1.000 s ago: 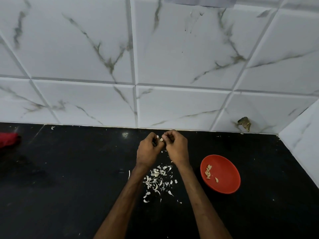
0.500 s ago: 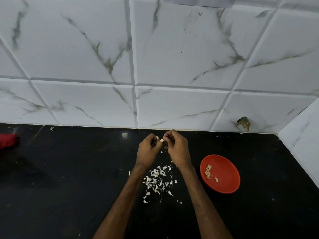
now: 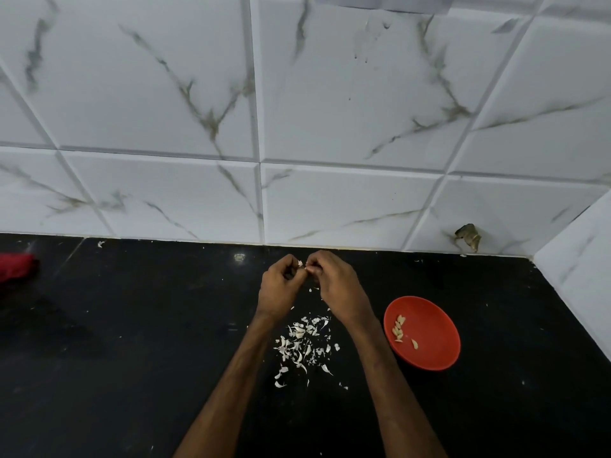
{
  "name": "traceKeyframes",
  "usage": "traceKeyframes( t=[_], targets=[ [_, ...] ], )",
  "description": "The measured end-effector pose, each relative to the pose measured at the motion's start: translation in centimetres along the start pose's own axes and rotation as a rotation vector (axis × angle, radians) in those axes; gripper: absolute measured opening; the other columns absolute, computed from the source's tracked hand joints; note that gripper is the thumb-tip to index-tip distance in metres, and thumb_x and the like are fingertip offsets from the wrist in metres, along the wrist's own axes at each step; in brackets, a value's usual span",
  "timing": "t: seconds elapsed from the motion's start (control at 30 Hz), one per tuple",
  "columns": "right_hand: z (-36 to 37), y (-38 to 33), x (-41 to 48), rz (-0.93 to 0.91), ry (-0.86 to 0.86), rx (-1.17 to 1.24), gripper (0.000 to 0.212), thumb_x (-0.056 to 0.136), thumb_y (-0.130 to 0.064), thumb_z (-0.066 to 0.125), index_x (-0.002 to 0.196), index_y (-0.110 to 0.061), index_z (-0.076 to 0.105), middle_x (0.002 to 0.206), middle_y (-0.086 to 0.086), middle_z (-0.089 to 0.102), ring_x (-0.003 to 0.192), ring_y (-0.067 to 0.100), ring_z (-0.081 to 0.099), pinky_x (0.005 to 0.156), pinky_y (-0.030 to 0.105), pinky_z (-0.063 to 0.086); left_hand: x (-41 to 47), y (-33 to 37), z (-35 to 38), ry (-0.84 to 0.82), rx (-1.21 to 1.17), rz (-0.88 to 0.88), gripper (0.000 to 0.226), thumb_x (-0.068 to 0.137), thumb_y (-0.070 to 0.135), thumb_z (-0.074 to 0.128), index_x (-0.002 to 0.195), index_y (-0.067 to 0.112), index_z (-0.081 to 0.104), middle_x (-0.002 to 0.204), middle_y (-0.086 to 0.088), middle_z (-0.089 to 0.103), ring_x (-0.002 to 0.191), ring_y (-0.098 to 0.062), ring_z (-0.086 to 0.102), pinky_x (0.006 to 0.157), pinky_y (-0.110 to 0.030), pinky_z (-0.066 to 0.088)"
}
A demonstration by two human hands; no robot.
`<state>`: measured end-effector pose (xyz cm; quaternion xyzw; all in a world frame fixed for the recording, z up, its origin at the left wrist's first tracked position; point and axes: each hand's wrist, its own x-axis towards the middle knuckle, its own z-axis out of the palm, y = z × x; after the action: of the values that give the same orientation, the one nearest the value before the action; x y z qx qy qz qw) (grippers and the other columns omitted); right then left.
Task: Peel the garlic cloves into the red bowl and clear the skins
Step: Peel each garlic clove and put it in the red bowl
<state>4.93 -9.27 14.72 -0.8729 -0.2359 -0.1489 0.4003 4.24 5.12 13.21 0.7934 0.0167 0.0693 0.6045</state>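
My left hand (image 3: 279, 287) and my right hand (image 3: 337, 285) meet above the black counter, near the wall. Between their fingertips they pinch a small pale garlic clove (image 3: 303, 266), mostly hidden by the fingers. Below the hands lies a scatter of white garlic skins (image 3: 304, 345) on the counter. The red bowl (image 3: 429, 345) sits to the right of my right forearm and holds several peeled cloves (image 3: 399, 328).
A black counter (image 3: 132, 342) runs to a white marbled tile wall (image 3: 297, 127), with a side wall (image 3: 578, 285) at the right. A red cloth (image 3: 16, 267) lies at the far left edge. A chipped hole (image 3: 468, 236) marks the wall above the bowl.
Both hands stay in place, fingers working slightly on the clove. The bowl and the skins have not moved.
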Motion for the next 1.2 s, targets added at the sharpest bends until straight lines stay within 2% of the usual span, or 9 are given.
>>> traceKeyframes(
  t=[0.07,0.17,0.3,0.37,0.47,0.63,0.97,1.07,1.2],
  targets=[
    [-0.1,0.4,0.0,0.028,-0.02,0.0,0.012,0.096,0.001,0.059,0.104,-0.007,0.062,0.099,0.001,0.064,0.086,0.007,0.061,0.075,0.026,0.054,-0.1,0.2,-0.2,-0.015,-0.064,-0.009,0.018,0.085,0.018,0.064,0.071,0.012,0.054,0.062,-0.006,0.049,0.06,-0.014,0.042,0.058,-0.031,0.038],
    [0.2,0.6,-0.3,0.111,0.013,0.086,0.016,0.095,0.005,0.058,0.101,-0.009,0.06,0.095,0.0,0.064,0.085,0.011,0.064,0.074,0.037,0.057,-0.1,0.4,-0.2,-0.032,-0.116,-0.025,0.014,0.081,0.022,0.06,0.071,0.013,0.055,0.061,0.0,0.047,0.061,-0.014,0.041,0.058,-0.028,0.038],
    [0.1,0.4,-0.4,0.058,0.021,0.091,0.018,0.094,0.008,0.057,0.1,-0.009,0.061,0.093,0.0,0.063,0.084,0.011,0.064,0.073,0.037,0.058,-0.4,0.7,-0.2,-0.086,-0.265,-0.117,0.017,0.095,0.005,0.056,0.078,0.004,0.055,0.064,-0.008,0.046,0.054,-0.006,0.04,0.05,-0.018,0.035],
    [-0.1,0.3,-0.4,-0.027,0.005,0.021,0.018,0.093,0.007,0.059,0.102,-0.008,0.063,0.093,0.001,0.063,0.083,0.011,0.062,0.072,0.034,0.056,-0.4,0.9,-0.6,-0.115,-0.303,-0.169,0.02,0.101,0.008,0.052,0.081,0.006,0.055,0.062,-0.002,0.049,0.049,-0.003,0.039,0.044,-0.014,0.031],
    [-0.1,0.2,-0.4,-0.058,0.019,0.015,0.015,0.093,0.005,0.062,0.102,-0.007,0.064,0.094,0.002,0.064,0.083,0.012,0.063,0.072,0.033,0.055,-0.3,1.0,-1.0,-0.123,-0.32,-0.196,0.022,0.103,0.016,0.05,0.083,0.009,0.054,0.06,0.003,0.051,0.046,-0.003,0.036,0.039,-0.013,0.028],
    [0.7,0.4,-0.9,0.135,0.113,0.251,0.016,0.093,0.004,0.064,0.101,-0.01,0.065,0.095,-0.001,0.067,0.088,0.014,0.068,0.077,0.04,0.06,-0.3,1.7,-1.1,-0.072,-0.357,-0.21,0.023,0.102,0.013,0.051,0.079,0.011,0.052,0.062,0.001,0.052,0.045,-0.002,0.036,0.038,-0.013,0.026],
    [1.7,-0.1,-0.6,0.241,0.158,0.378,0.013,0.09,-0.003,0.071,0.098,-0.012,0.066,0.093,-0.002,0.069,0.089,0.015,0.07,0.079,0.042,0.061,-0.3,1.6,-0.8,-0.053,-0.234,-0.073,0.017,0.098,0.0,0.052,0.081,0.003,0.056,0.063,0.0,0.054,0.048,0.002,0.047,0.049,-0.01,0.038],
    [1.6,-0.3,-0.6,0.28,0.16,0.484,0.023,0.09,-0.001,0.07,0.105,-0.018,0.068,0.093,-0.006,0.068,0.091,0.018,0.069,0.077,0.045,0.062,-0.2,1.3,-0.8,-0.057,-0.235,-0.079,0.019,0.097,0.001,0.053,0.079,0.005,0.056,0.063,0.001,0.054,0.05,0.002,0.046,0.05,-0.012,0.038],
    [1.5,-0.3,-0.6,0.328,0.169,0.656,0.026,0.095,-0.003,0.066,0.115,-0.018,0.072,0.101,0.0,0.071,0.093,0.021,0.07,0.071,0.039,0.063,-0.1,0.9,-0.8,-0.031,-0.276,-0.132,0.022,0.098,0.006,0.053,0.077,0.009,0.055,0.063,0.001,0.054,0.049,-0.001,0.043,0.044,-0.015,0.034]
  ],
)
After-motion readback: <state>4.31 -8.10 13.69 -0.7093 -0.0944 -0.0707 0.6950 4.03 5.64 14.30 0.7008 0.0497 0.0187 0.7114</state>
